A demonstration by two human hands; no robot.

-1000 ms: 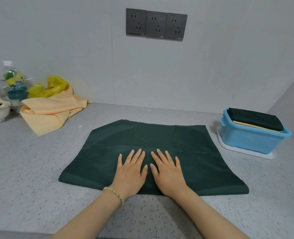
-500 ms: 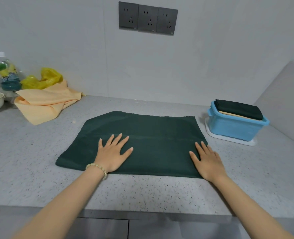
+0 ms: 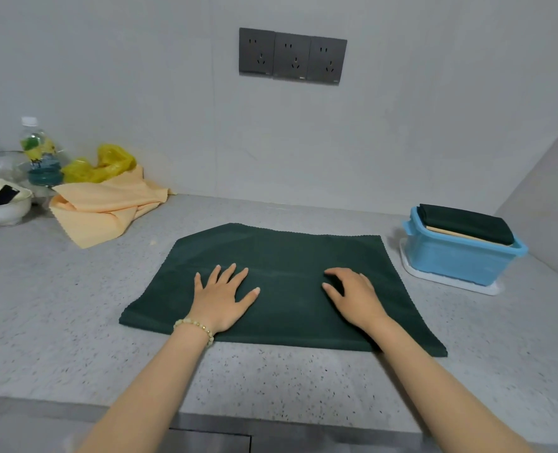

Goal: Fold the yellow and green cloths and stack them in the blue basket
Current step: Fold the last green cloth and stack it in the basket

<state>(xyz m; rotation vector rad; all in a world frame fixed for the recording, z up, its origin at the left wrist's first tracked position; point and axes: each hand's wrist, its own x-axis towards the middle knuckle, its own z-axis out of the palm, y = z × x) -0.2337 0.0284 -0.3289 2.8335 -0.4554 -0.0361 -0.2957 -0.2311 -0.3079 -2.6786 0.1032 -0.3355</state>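
The big green cloth [image 3: 281, 282] lies flat in the middle of the counter [image 3: 58, 305]. Its near edge sits a little back from the counter's front edge, with a strip of bare counter between. Its far left corner slants. Its right edge is near the blue basket [image 3: 457, 259] but does not touch it. There is bare counter on the left of it too.

Two hands are on the cloth. The left hand [image 3: 220, 299] lies flat with its fingers spread wide. The right hand [image 3: 356, 295] has bent fingers with the tips on the cloth; I cannot tell if it pinches it.

The one basket holds two folded cloths: a folded green cloth [image 3: 467, 222] on top of a folded yellow cloth [image 3: 460, 235].

Far left lie a loose yellow cloth [image 3: 107, 207], one yellow bag [image 3: 104, 163], one bottle [image 3: 39, 155] and one white bowl [image 3: 4, 210]. Three sockets [image 3: 292, 57] are on the wall.
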